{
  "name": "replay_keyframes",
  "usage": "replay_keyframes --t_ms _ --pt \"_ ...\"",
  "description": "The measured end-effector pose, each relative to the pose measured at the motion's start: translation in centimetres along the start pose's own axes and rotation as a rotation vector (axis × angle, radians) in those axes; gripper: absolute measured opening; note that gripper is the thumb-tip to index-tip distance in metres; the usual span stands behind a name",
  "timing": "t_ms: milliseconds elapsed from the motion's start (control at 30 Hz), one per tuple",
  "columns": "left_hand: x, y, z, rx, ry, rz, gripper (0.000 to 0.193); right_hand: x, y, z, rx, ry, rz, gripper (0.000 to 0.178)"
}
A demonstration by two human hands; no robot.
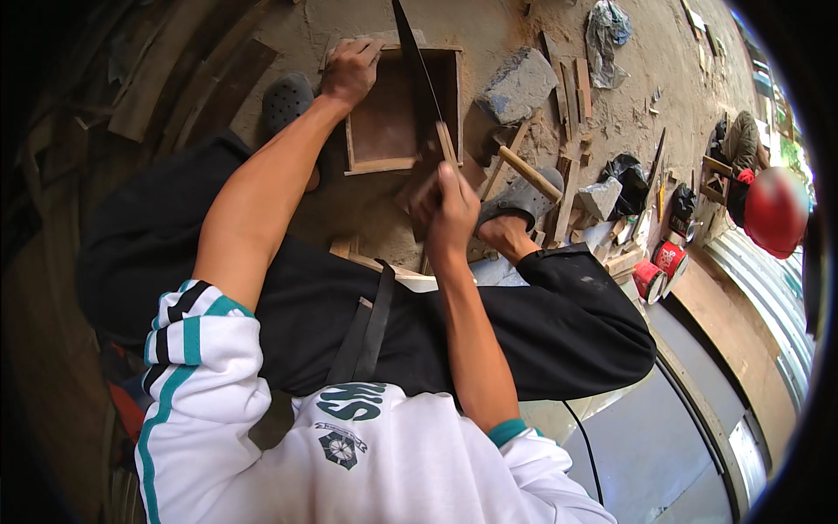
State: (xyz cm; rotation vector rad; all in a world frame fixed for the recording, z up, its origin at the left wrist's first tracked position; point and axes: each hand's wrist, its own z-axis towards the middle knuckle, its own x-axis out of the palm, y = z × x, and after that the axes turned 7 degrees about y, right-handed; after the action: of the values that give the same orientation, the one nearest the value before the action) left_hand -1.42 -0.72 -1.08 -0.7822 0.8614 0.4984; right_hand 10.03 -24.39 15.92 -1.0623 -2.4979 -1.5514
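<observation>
A shallow wooden box [382, 165] with a brown bottom lies on the dirt ground between my feet. My left hand [351, 70] is closed over its far left corner, fingers bent over the edge. In my right hand [448, 207] is the wooden handle of a handsaw, gripped near the box's close right corner. The long dark blade of the handsaw [418, 65] points away from me, across the right part of the box. Blur around the right hand hides some detail, and whether the teeth touch the wood I cannot tell.
A grey concrete block [521, 85] sits right of the box. Beside my right clog [524, 199] lies a round wooden handle [530, 173] among wood scraps. Boards [166, 87] are stacked at left. Red cans [669, 259] stand at right, and another person [777, 210] crouches beyond.
</observation>
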Motion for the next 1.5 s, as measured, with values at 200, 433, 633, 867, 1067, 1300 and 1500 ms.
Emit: replay_keyframes --t_ms 200,433,633,867,1067,1300,1500 --pt "-0.6 -0.1 -0.3 -0.008 0.013 0.045 0.019 0.3 0.9 -2.1 0.049 -0.023 0.005 0.034" --pt "0.2 -0.6 0.4 0.002 0.04 0.0 0.022 0.2 -0.4 2.9 -0.234 -0.065 -0.418 0.032" --pt "-0.3 -0.2 0.2 -0.032 0.016 0.036 0.022 -1.3 0.3 -1.9 -0.364 -0.02 -0.767 0.026" --pt "-1.5 -1.3 0.9 -0.042 0.053 0.092 0.027 -1.2 -2.0 -2.6 -0.507 0.0 -0.934 0.021" --pt "-1.2 -0.4 1.6 0.022 0.12 -0.019 0.029 -0.9 -2.0 -3.6 -0.446 0.001 -0.998 0.026" --pt "-1.0 -0.6 1.6 0.018 0.091 -0.179 0.028 0.1 -0.8 -4.6 -0.436 0.02 -1.121 0.025" --pt "-1.0 -0.1 1.6 0.062 0.085 -0.168 0.027 1.4 -0.3 -5.3 -0.422 0.026 -1.192 0.028"
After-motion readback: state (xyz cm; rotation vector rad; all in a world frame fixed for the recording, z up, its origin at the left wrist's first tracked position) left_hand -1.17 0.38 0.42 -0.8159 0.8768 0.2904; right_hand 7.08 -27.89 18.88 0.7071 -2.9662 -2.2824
